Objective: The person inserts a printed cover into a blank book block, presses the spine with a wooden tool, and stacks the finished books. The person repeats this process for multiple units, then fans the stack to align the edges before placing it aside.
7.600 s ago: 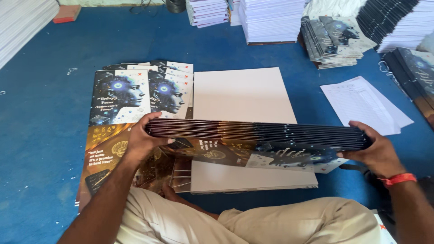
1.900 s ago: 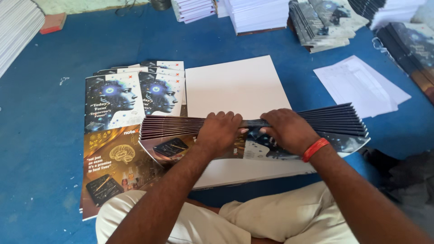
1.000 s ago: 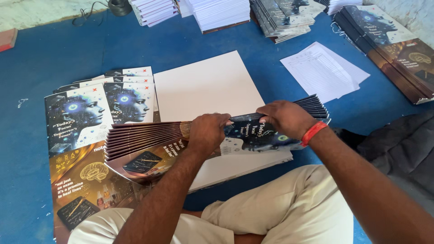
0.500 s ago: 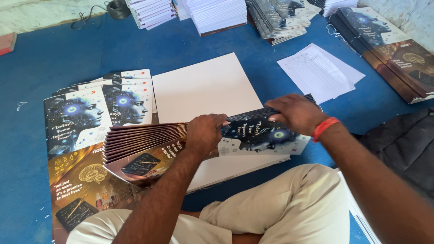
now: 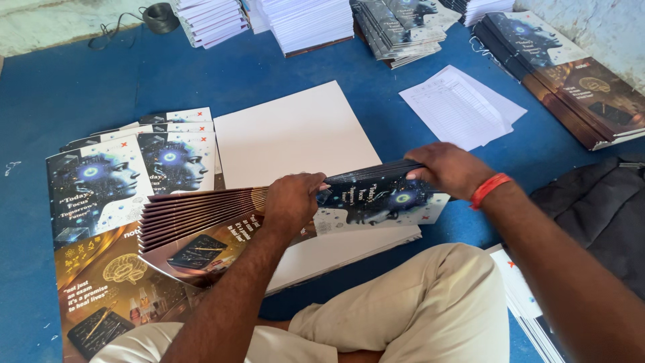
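Note:
Both hands hold a bundle of folded printed cover sheets [image 5: 201, 218] just above a white board [image 5: 289, 138] on the blue floor. My left hand [image 5: 292, 202] grips the bundle at its fold in the middle, fingers wrapped over the top edges. My right hand [image 5: 450, 168], with a red wristband, clasps the right half of the bundle, which is bent down and forward so a dark cover with a glowing face [image 5: 383, 198] shows. The left half fans out toward a spread of matching covers [image 5: 101, 195] lying flat on the floor.
Stacks of white paper [image 5: 306, 23] and printed covers [image 5: 403, 27] stand along the far edge. Loose ruled sheets [image 5: 460, 104] lie to the right, beyond them a long pile of covers [image 5: 571, 77]. A dark bag [image 5: 591, 215] sits at right. My crossed legs [image 5: 403, 316] are in front.
The bundle was first held stretched between both hands; my hands then came to its middle. My right hand has since slid rightward, folding the right half down.

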